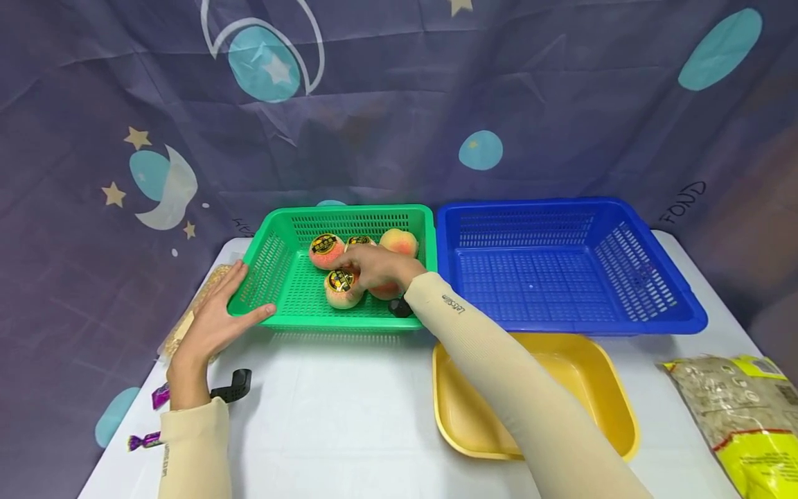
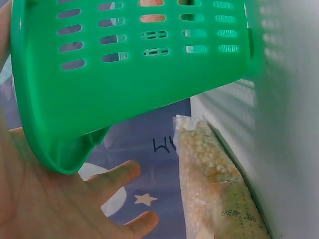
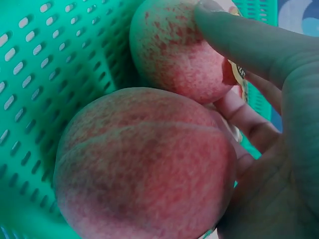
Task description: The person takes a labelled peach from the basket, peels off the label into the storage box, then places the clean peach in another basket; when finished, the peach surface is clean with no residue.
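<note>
At the far left a bag of puffed corn (image 2: 207, 174) lies along the table edge (image 1: 349, 409). Our left hand (image 1: 215, 315) rests flat, fingers spread, against the green basket (image 1: 274, 267) corner. If it pushes, the basket could skid toward the bag. Inside, our right hand (image 1: 377, 269) curls around a peach (image 3: 144, 164), thumb touching a second peach (image 3: 179, 55). A loose grip could drop it among its neighbours beside the blue basket (image 1: 561, 305).

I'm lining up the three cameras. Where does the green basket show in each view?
Head: green basket left of centre, beside the blue basket.
Left wrist: its outer wall fills the top, against the left hand.
Right wrist: its perforated floor, left.
Shared landmark: its slotted green plastic.
</note>
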{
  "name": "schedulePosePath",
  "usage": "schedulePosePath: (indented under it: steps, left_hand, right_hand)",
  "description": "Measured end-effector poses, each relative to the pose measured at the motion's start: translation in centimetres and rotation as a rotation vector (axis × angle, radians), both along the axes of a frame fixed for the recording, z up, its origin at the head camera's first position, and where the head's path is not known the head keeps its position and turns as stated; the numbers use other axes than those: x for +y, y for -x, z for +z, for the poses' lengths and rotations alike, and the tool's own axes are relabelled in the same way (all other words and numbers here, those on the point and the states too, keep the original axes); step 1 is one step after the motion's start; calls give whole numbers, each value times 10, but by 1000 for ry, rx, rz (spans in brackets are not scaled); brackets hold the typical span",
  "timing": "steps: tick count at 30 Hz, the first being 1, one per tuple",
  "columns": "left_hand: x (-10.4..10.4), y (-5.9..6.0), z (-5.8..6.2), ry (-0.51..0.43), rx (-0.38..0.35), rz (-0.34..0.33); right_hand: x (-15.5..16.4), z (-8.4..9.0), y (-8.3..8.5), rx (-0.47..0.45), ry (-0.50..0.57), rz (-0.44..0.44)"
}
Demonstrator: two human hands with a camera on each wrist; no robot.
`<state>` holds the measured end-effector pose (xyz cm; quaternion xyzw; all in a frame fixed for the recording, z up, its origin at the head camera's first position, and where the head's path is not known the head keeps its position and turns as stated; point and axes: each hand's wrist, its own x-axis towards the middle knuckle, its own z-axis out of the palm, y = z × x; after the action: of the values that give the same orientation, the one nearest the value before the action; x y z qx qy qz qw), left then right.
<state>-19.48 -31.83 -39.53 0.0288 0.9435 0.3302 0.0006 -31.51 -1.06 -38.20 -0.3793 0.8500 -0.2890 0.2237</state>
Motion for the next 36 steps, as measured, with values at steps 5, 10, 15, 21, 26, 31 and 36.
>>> schedulePosePath:
  steps: [5,10,15,21,26,31,36]
  left_hand:
    - [2,-1,-2,-2,-8,5]
    - [3,-1,-3,-6,-16,9]
    - [4,-1,-2,-2,-27,13]
    - [3,-2,-2,-1,-40,14]
    - [3,-2,-2,-3,-43,14]
    - [3,-2,-2,-8,-46,17]
    - [3,-1,-1,-10,-41,17]
  right_hand:
    - [0,0,-2,68,-73,29]
    - [1,1,-5,110,-163,40]
    - [0,0,-5,125,-186,39]
    - [-1,1,-5,114,-174,43]
    - [0,1,-6,53,-170,36]
    - [0,1,-5,31,-156,44]
    - [2,1,-3,4,-92,48]
